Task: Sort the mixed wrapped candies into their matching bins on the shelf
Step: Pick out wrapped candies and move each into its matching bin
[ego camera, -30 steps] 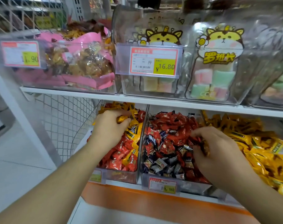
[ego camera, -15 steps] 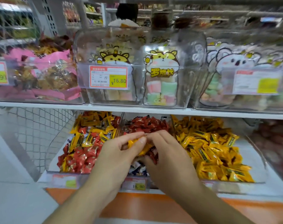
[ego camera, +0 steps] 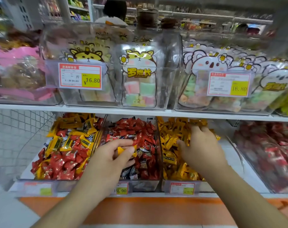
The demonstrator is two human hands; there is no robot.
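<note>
Your left hand pinches 1 yellow candy between thumb and fingers, hovering over the middle bin, which holds mostly red wrappers with some dark ones. Your right hand lies in the yellow bin, fingers spread and bent down among the yellow wrappers; whether it has hold of any piece you cannot tell from here.

The main risk: the yellow candy sits directly above the wrong bin, held only by a light pinch. If your grip slackens, it would likely drop among the red pieces and need finding again. Carrying it right also means crossing the clear divider between the bins, and a snag on that edge could knock it loose. Your right hand could drag yellow pieces over the bin's low front lip as it comes out.

Counted: 2 hands, 1 candy held in view, 4 bins on the lower shelf. The left bin is a mix of red and yellow, so most sorting appears left to do there; the far right bin shows red, blurred. The upper row shows 2 readable price tags, both 16.80. Loose candies are too many to count.
</note>
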